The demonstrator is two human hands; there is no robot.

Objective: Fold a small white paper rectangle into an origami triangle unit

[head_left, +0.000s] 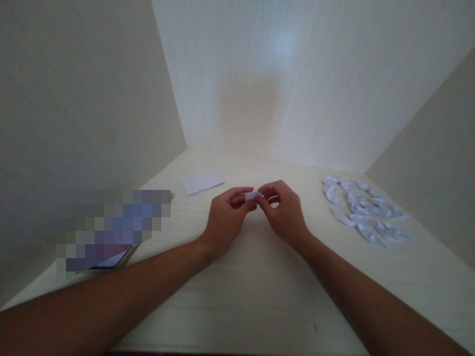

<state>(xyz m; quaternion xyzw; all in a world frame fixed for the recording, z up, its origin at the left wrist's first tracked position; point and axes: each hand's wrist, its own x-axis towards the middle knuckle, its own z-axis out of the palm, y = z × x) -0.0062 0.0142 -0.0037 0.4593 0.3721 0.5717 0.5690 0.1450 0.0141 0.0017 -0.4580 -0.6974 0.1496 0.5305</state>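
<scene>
Sheet (202,183) laid near table's (256,301) back left corner; device (118,232) placed by left edge; folded papers (365,206) clustered near right edge; paper strip (251,196) held between, above table.

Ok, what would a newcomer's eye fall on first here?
Probably the bare left hand and bare right hand, holding a small white paper strip at mid-view. Next, the cluster of creased white paper pieces on the right side of the pale wood-grain table, then the flat, dark-edged object at left, mostly hidden by pixelation.
</scene>
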